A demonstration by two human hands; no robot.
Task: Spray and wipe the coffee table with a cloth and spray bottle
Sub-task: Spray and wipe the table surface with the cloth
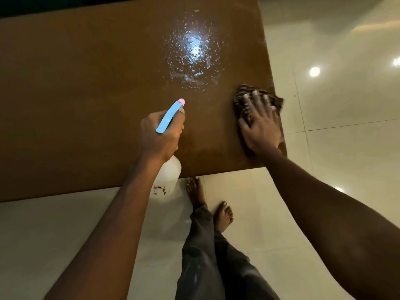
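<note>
The brown coffee table (75,94) fills the upper left of the head view. A wet patch of spray droplets (194,53) glistens on it toward the far right. My left hand (159,135) grips a spray bottle (168,176) with a blue head and pink nozzle, aimed at that patch; its clear body hangs over the table's near edge. My right hand (260,124) presses flat with spread fingers on a dark patterned cloth (244,94) at the table's right edge, near the front corner.
Glossy pale floor tiles (335,83) surround the table on the right and in front. My bare feet (223,215) and grey trouser legs stand just in front of the table's near edge.
</note>
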